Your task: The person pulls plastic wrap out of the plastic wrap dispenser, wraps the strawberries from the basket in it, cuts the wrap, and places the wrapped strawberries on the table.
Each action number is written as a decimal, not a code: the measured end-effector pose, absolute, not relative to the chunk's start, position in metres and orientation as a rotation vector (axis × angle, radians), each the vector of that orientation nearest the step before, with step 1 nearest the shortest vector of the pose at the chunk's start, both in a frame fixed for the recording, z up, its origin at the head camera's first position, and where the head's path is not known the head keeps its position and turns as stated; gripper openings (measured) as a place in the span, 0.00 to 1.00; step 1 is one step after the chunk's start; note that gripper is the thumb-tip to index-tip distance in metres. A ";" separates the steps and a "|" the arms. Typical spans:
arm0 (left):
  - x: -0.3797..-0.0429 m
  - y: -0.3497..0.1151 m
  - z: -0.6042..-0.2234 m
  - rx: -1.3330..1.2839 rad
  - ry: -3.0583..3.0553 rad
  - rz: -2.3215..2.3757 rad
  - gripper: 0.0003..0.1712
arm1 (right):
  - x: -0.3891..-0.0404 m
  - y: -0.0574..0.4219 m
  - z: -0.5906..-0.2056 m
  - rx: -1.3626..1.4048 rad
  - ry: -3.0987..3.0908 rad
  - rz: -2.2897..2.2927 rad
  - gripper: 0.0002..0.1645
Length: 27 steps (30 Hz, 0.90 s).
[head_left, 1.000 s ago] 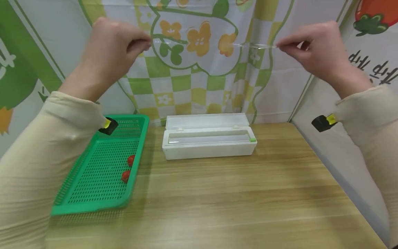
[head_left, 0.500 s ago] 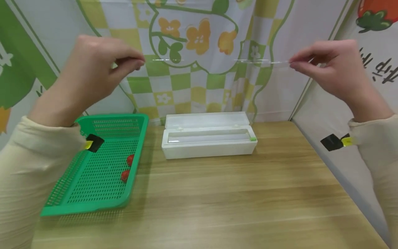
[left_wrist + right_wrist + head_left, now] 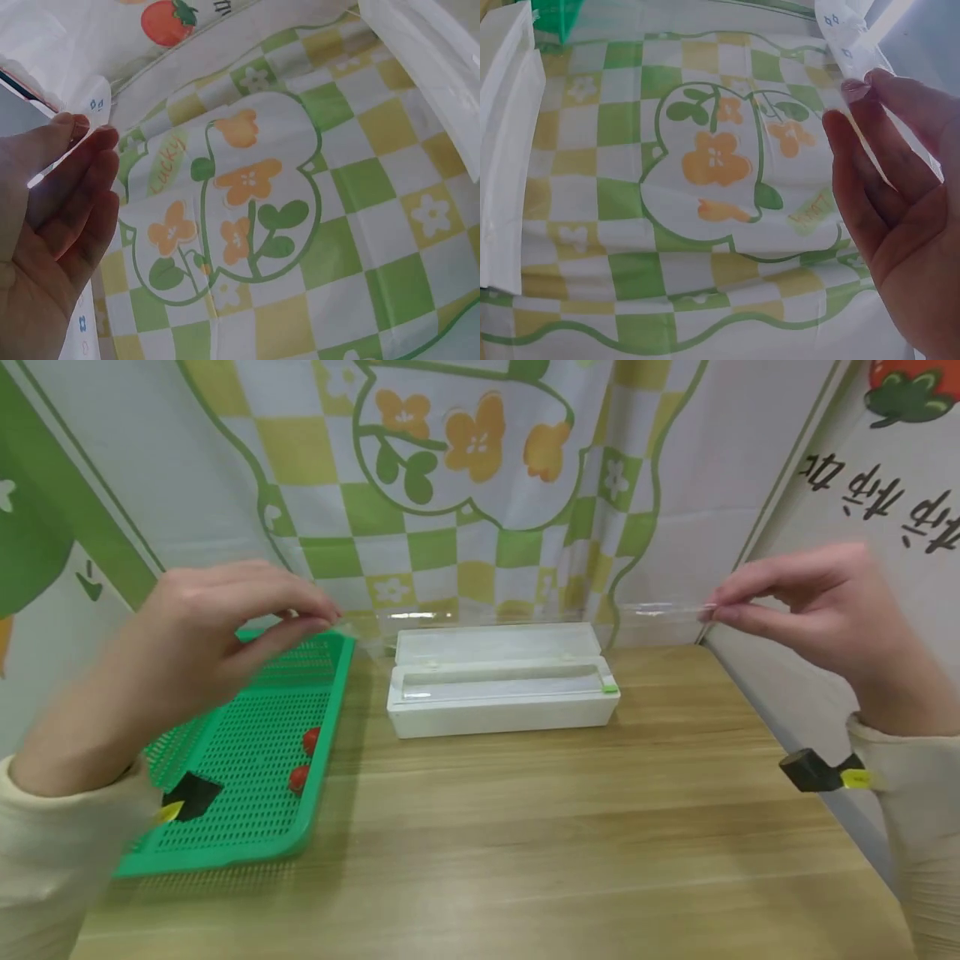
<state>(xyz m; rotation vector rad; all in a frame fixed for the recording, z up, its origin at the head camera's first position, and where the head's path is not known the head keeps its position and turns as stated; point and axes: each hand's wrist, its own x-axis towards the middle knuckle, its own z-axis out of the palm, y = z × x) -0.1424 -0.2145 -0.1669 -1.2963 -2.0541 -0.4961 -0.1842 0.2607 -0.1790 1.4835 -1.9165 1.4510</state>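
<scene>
Table, film, red balls in basket

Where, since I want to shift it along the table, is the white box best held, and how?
Probably low on its short ends, coming from left and right: the white box lies lengthwise across the table, with a gap to the green basket on its left and room on its right. Avoid the lid, which stands raised at the back.
</scene>
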 end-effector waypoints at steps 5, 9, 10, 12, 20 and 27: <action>-0.133 -0.217 -0.188 -1.352 -2.092 -0.533 0.18 | -0.175 0.261 -0.196 1.674 -1.869 1.468 0.05; -0.127 -0.218 -0.201 -1.463 -2.099 -0.606 0.13 | -0.168 0.257 -0.206 1.840 -1.822 1.508 0.06; -0.125 -0.218 -0.204 -1.495 -2.106 -0.627 0.10 | -0.166 0.256 -0.208 1.874 -1.819 1.510 0.07; -0.121 -0.218 -0.208 -1.561 -2.124 -0.670 0.06 | -0.162 0.256 -0.213 1.931 -1.820 1.523 0.08; -0.097 -0.213 -0.220 -1.722 -2.284 -0.773 0.17 | -0.159 0.266 -0.237 2.099 -1.950 1.479 0.17; -0.082 -0.209 -0.235 -1.784 -2.440 -0.796 0.10 | -0.157 0.266 -0.262 2.245 -2.038 1.459 0.18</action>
